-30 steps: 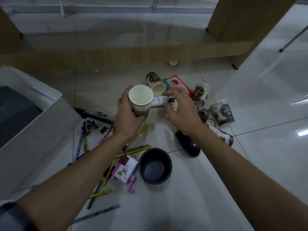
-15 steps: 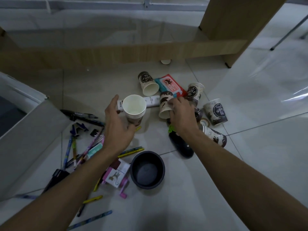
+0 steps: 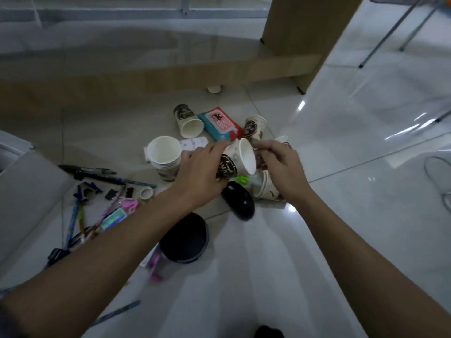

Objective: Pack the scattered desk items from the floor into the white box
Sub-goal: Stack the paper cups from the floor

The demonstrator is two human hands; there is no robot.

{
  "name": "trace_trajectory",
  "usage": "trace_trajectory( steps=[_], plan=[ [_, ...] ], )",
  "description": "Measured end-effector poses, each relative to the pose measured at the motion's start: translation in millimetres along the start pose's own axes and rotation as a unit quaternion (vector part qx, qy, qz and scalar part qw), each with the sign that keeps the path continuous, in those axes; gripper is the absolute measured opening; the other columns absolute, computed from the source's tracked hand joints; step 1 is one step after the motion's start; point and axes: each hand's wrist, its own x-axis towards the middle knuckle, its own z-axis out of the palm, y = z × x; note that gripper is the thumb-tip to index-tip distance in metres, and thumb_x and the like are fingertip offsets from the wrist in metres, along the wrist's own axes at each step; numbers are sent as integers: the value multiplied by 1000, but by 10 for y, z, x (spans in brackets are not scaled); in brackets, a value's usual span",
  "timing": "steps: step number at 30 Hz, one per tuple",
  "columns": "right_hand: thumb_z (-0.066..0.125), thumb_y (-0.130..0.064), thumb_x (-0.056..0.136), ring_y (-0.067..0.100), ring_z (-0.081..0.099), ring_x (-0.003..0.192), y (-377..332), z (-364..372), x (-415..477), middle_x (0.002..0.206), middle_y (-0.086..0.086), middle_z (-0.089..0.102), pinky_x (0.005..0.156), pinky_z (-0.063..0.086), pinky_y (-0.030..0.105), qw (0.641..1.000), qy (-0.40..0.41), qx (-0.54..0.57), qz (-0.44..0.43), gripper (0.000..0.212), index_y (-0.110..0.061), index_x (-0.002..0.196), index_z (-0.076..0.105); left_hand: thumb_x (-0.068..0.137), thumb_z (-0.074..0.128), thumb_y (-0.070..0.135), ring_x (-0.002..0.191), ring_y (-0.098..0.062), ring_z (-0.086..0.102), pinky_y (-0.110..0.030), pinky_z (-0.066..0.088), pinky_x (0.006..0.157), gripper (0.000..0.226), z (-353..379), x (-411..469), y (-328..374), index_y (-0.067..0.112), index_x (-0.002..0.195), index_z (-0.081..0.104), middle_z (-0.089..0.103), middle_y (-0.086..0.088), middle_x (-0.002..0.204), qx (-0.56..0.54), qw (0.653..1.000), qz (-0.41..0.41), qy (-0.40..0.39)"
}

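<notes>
A printed paper cup (image 3: 233, 159) is held tilted above the floor, mouth facing right. My left hand (image 3: 200, 170) grips its body, and my right hand (image 3: 280, 167) has its fingers curled at the cup's rim. A stack of paper cups (image 3: 164, 156) stands upright on the floor just left of my left hand, with nothing holding it. More cups lie on their sides: one (image 3: 188, 120) at the back, one (image 3: 255, 125) behind my right hand, one (image 3: 267, 190) under it. The white box (image 3: 26, 191) sits at the left edge.
A red and teal wipes pack (image 3: 219, 123), a black mouse (image 3: 238, 200) and a black round bowl (image 3: 185, 237) lie around the cups. Pens, markers and clips (image 3: 83, 211) are scattered by the box. A wooden desk leg (image 3: 305, 32) and rail stand behind.
My left hand set the cup stack down on the floor and let go. My right hand lifted a loose cup, and my left hand has now closed on it.
</notes>
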Motion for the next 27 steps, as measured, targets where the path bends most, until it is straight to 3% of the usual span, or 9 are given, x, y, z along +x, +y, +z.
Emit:
trace_trajectory(
  steps=[2,5,9,13,17,19,22,25,27],
  plan=[
    [56,0,81,11,64,105,217,-195,-77,113,1,67,90,54,31,995,-35,-99,0,44,-17,121,63,70,74,40,116,-28,58,-42,41,94,77,80,-4,52,30,137,38,62,0,126,-20,998,-41,-51],
    [65,-25,69,25,38,134,575,-315,-189,146,3,40,104,38,48,910,-176,-376,3,79,-27,144,41,70,79,39,113,-26,61,-40,49,93,77,163,-21,78,25,134,39,62,-1,124,-104,977,-107,-151],
    [71,-31,79,26,45,127,789,-352,-213,137,1,45,90,35,42,879,-151,-448,-63,51,-30,125,50,71,83,27,105,-21,63,-37,51,92,74,248,1,130,24,131,40,64,0,116,-194,945,-172,-200],
    [75,-43,75,21,57,96,573,-586,-92,112,1,54,78,48,34,967,10,-251,-50,41,-21,103,53,69,84,27,104,-18,63,-36,51,93,75,310,39,143,24,129,40,64,3,114,-218,936,-207,-184],
    [73,-49,80,19,66,89,152,-601,41,98,5,64,66,53,25,987,157,-23,28,34,-21,87,55,67,85,24,103,-18,62,-37,52,92,71,374,21,208,23,125,43,64,3,112,-249,918,-229,-206],
    [74,-46,81,16,70,79,24,-436,92,87,4,69,59,54,25,987,126,59,86,31,-19,82,59,64,85,23,102,-17,62,-38,53,88,70,396,43,272,25,121,45,64,4,108,-264,914,-234,-200],
    [73,-44,84,-6,57,58,-18,-142,12,73,-8,63,53,45,14,996,26,1,91,24,-23,80,61,49,87,32,103,-16,66,-43,56,90,81,425,86,319,26,119,48,67,4,109,-322,896,-255,-168],
    [51,-57,94,-1,63,79,-13,10,-80,86,-10,67,69,49,24,996,-41,-3,84,37,-23,95,66,43,90,37,104,-16,68,-45,57,90,91,463,85,263,28,124,49,70,5,113,-348,888,-257,-154],
    [38,-54,100,8,63,95,0,36,-12,100,-8,68,83,52,32,995,-12,24,100,42,-23,108,64,50,92,30,104,-14,67,-40,57,88,88,401,64,239,25,126,48,69,4,113,-346,889,-263,-144]
  ],
)
